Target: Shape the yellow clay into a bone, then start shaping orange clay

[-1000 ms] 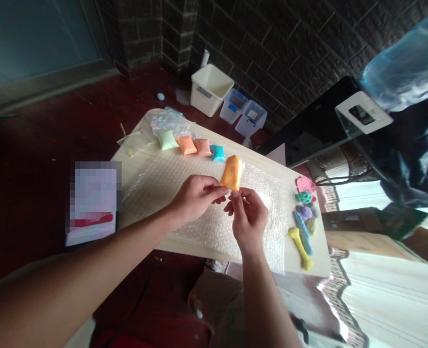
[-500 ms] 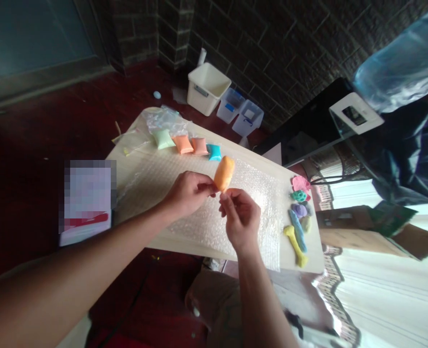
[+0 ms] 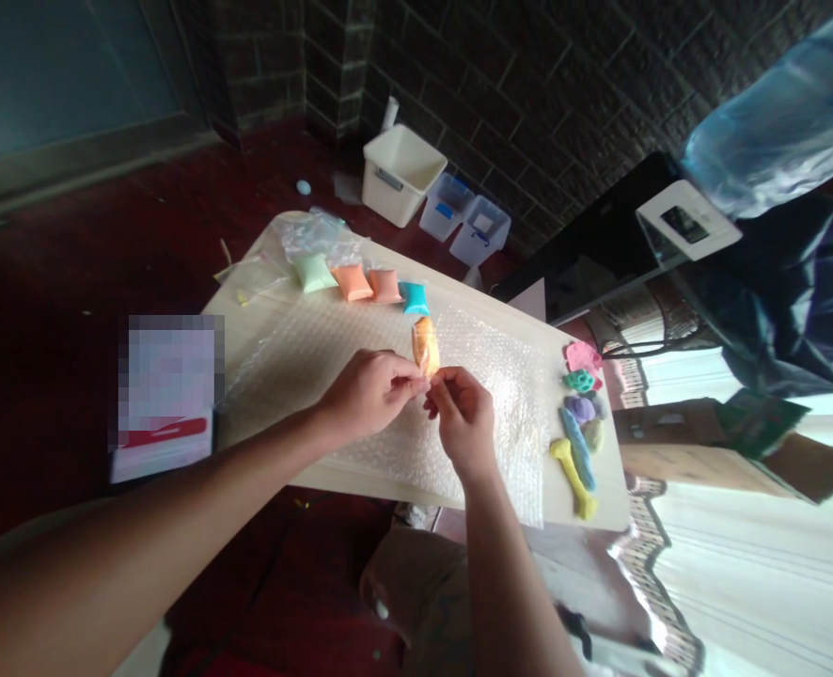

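Observation:
An orange packet of modelling clay (image 3: 426, 346) in clear wrapping stands up over the table, pinched at its near end by both hands. My left hand (image 3: 378, 390) closes thumb and fingers on the left of that end. From the right, my right hand (image 3: 463, 414) pinches the same end, fingertips close to those of the left. Beyond the packet lie a blue packet (image 3: 415, 298), a pinkish packet (image 3: 385, 285), an orange packet (image 3: 353, 281) and a pale green packet (image 3: 313, 273) in a row. Bubble wrap (image 3: 508, 451) spreads beneath my hands.
On the table's (image 3: 610, 503) right end sit a yellow bone-shaped clay piece (image 3: 573, 478), a blue clay strip (image 3: 578, 449) and pink clay (image 3: 583, 357). Crumpled clear plastic (image 3: 322, 235) lies at the far left. A white basket (image 3: 402, 179) and clear bins stand on the floor behind.
The orange packet has turned and come slightly lower and to the left, with its shiny wrapping now showing. Both hands still pinch its near end, their fingertips closer together.

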`<move>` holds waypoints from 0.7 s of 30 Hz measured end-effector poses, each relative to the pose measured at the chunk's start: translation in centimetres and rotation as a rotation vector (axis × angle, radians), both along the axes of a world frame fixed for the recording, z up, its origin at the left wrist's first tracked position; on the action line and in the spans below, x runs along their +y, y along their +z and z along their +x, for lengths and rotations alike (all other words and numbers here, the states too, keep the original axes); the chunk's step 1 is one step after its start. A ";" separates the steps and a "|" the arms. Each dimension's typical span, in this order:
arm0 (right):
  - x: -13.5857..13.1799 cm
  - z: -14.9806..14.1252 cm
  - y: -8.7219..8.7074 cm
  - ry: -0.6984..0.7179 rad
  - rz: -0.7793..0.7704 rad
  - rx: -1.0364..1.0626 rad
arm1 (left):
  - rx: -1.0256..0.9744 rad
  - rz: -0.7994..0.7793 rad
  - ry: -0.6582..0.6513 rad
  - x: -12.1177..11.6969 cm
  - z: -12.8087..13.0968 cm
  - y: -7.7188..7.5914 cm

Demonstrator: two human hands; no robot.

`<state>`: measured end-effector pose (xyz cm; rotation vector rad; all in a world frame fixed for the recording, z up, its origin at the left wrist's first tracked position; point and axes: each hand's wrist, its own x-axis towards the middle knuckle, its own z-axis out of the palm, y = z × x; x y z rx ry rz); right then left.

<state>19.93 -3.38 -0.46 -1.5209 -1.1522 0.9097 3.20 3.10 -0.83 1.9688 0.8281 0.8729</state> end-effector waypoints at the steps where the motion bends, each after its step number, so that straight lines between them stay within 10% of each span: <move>1: 0.0 0.2 0.0 0.008 -0.017 0.014 | 0.007 0.013 0.000 0.0 -0.1 -0.2; 14: -0.2 2.4 0.6 -0.037 0.072 0.121 | 0.037 0.026 -0.161 -0.2 -0.3 -1.3; 21: -0.1 1.7 0.7 -0.062 0.112 0.152 | -0.279 -0.472 -0.046 -0.1 0.7 -1.3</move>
